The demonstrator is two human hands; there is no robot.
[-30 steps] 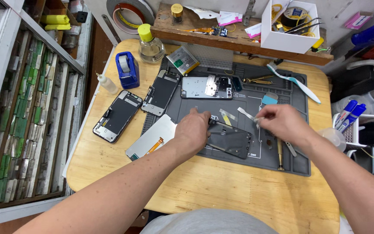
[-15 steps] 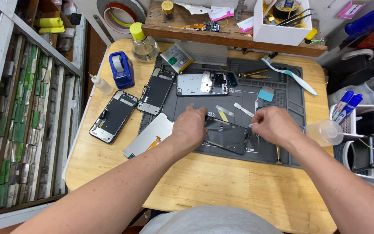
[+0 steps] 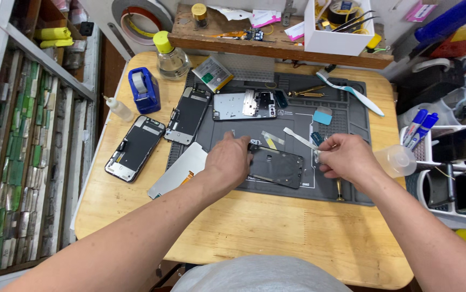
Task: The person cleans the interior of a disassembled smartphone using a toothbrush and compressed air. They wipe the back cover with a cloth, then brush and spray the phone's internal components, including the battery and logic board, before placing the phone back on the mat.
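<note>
A dark phone frame (image 3: pixel 277 166) lies on the grey work mat (image 3: pixel 346 186) in the middle of the round wooden table (image 3: pixel 254 232). My left hand (image 3: pixel 230 159) rests on the frame's left end and pins it down with the fingertips. My right hand (image 3: pixel 345 157) is closed at the frame's right end, pinching a small pale tool or part; what it is stays hidden by the fingers. A thin white spudger (image 3: pixel 299 137) and a yellowish strip (image 3: pixel 271 139) lie just beyond the frame.
Two opened phones (image 3: pixel 134 147) (image 3: pixel 187 115) and a white screen panel (image 3: pixel 177 171) lie left of the mat. A metal phone chassis (image 3: pixel 245 104), blue tape dispenser (image 3: pixel 145 89), glass bottle (image 3: pixel 171 57), clear cup (image 3: pixel 397 160) and white box (image 3: pixel 337 31) surround the work area.
The view has shifted slightly. Both hands stay at the dark frame; my right hand has closed in at its right end.
</note>
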